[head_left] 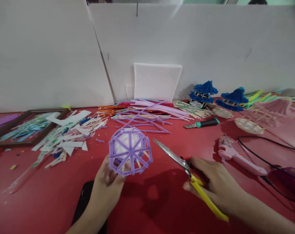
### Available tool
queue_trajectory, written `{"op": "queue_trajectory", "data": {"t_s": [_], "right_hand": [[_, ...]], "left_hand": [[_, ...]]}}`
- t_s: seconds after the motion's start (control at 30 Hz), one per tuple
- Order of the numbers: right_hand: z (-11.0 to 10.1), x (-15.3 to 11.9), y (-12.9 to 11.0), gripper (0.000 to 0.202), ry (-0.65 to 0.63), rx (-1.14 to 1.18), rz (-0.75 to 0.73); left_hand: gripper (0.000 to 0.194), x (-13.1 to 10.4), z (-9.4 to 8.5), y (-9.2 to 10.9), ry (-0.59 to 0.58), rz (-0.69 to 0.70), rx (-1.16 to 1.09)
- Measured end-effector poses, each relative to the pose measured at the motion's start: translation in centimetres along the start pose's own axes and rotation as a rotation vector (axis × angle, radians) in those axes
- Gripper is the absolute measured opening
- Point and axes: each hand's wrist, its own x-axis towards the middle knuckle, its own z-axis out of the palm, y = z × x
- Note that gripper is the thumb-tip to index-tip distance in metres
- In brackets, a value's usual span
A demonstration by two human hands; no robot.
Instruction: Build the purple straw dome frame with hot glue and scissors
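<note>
My left hand (108,182) grips a small round frame of purple pipe cleaners (131,151), its spokes meeting in the middle and facing me. White material and a few pale sticks show through the gaps; my fingertips are partly hidden behind it. To the right, my right hand (211,182) is closed around a pair of scissors (174,157) with yellow on the handle. Their blades point up and left, close to the frame but apart from it, and look nearly closed. Behind the frame lies a heap of purple, lilac and orange pipe cleaners (147,112).
A box cutter (202,123), pink glue gun (240,159) and black cable (264,154) lie right. Blue-roofed models (203,92) stand behind. Left are paper scraps (71,139) and a brown frame (28,143). A phone (84,198) lies under my left forearm. White paper (157,81) leans on the wall.
</note>
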Motion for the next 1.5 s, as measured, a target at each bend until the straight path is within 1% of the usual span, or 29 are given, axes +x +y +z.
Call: {"op": "queue_trajectory", "data": {"t_s": [0.1, 0.37, 0.53, 0.8, 0.9, 0.97, 1.03, 1.17, 1.3, 1.43, 1.5], "right_hand": [[-0.2, 0.1, 0.3, 0.039, 0.042, -0.081, -0.032], [0.0, 0.2, 0.2, 0.037, 0.050, -0.198, -0.080], [0.0, 0.2, 0.3, 0.039, 0.050, -0.226, -0.089], [0.2, 0.3, 0.3, 0.042, 0.090, -0.225, -0.069], [0.2, 0.2, 0.3, 0.042, 0.113, -0.205, -0.077], [0.1, 0.2, 0.2, 0.041, 0.131, -0.185, -0.103], [0.1, 0.2, 0.2, 0.039, 0.147, -0.170, -0.125], [0.2, 0.0, 0.2, 0.037, 0.152, -0.152, -0.146], [0.4, -0.4, 0.0, 0.038, 0.191, -0.110, -0.205], [0.2, 0.0, 0.2, 0.039, 0.225, -0.149, -0.161], [0.1, 0.5, 0.5, 0.038, 0.205, -0.170, -0.124]], "left_hand": [[0.041, 0.1, -0.1, 0.0, -0.059, -0.052, -0.034], [0.041, 0.2, 0.3, -0.2, -0.061, -0.016, -0.067], [0.044, 0.2, 0.4, 0.0, -0.058, -0.041, -0.061], [0.036, 0.2, 0.4, 0.4, -0.103, -0.060, -0.123], [0.043, 0.2, 0.3, -0.1, -0.097, -0.083, -0.150], [0.050, 0.2, 0.2, -0.5, -0.104, -0.098, -0.158], [0.052, 0.3, 0.1, -0.7, -0.122, -0.116, -0.150], [0.046, 0.3, 0.2, -0.1, -0.142, -0.118, -0.145], [0.038, 0.3, 0.2, 0.8, -0.207, -0.093, -0.160], [0.035, 0.3, 0.1, 0.4, -0.197, -0.138, -0.222], [0.037, 0.4, -0.1, 0.0, -0.182, -0.180, -0.233]]}}
